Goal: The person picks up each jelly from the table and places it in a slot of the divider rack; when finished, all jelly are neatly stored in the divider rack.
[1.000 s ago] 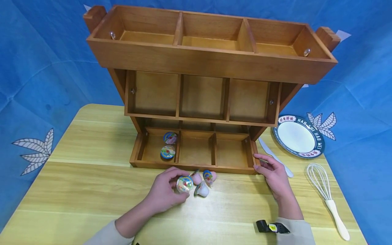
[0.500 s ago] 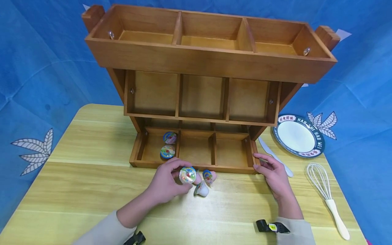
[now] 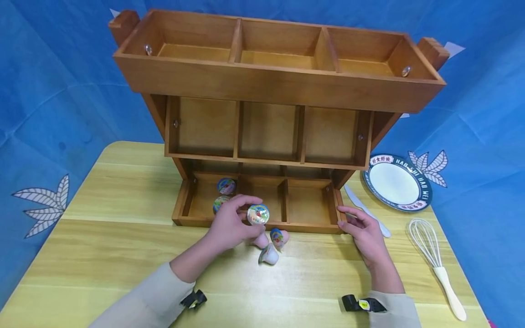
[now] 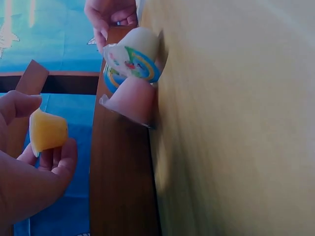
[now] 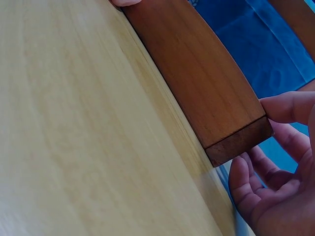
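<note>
The bottom tray (image 3: 316, 228) has free room over its right compartment (image 3: 308, 204); the middle tray (image 3: 268, 132) overhangs behind, the right hand (image 3: 362, 232) flanks the corner, and three jelly cups (image 3: 270, 255) crowd the front edge's middle.

- Inside the bottom left compartment of the wooden rack (image 3: 279, 84), the left hand (image 3: 234, 223) is partly covering a jelly cup (image 3: 219, 202).
- In front of the rack, the same hand is hiding part of a pink cup (image 3: 261, 241).
- Right of the rack, the right hand (image 3: 365, 234) is covering part of a knife (image 3: 355, 197).
- Nearer than the rack, the left sleeve (image 3: 149, 298) and right sleeve (image 3: 394, 310) are running off the head view.
- At the rack's front, the held cup's lid (image 3: 258, 214) is showing print too small to read.
</note>
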{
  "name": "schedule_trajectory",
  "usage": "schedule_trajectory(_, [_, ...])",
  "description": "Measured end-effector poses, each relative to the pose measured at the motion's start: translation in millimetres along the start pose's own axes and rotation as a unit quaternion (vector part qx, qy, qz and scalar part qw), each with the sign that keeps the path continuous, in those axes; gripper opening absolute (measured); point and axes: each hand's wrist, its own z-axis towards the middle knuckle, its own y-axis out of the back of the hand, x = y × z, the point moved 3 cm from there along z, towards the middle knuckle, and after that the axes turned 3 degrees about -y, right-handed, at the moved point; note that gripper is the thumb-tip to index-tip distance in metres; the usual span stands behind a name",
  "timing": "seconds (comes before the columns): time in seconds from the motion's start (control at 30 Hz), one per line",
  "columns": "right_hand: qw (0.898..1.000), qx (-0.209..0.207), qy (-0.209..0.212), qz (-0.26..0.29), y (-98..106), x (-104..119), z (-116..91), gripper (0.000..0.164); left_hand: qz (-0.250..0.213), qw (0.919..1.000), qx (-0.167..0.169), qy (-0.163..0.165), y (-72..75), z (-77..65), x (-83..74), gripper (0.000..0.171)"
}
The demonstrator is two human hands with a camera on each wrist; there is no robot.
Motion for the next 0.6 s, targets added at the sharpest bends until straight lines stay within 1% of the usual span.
schedule_trajectory(0.07, [1.0, -0.001, -0.002, -0.002, 0.1, -0.4, 0.0, 0.042, -0.005, 1.0, -0.003, 0.004, -1.5, 6.1, 2.1, 0.054])
schedule_trajectory(0.23, [1.0, -0.002, -0.009, -0.005, 0.1, -0.2, 0.2, 0.043, -0.024, 0.9997, -0.007, 0.002, -6.0, 20.6, 6.4, 0.053])
schedule_trajectory(0.37, [1.0, -0.002, -0.012, -0.003, -0.5, 0.8, -0.3, 0.043, -0.017, 0.9998, -0.012, 0.007, -10.1, 29.4, 8.5, 0.052])
schedule_trajectory(0.6, [1.0, -0.006, -0.009, -0.009, -0.6, 1.1, -0.9, 0.042, 0.001, 0.9989, -0.029, 0.035, -16.5, 44.2, 12.8, 0.051])
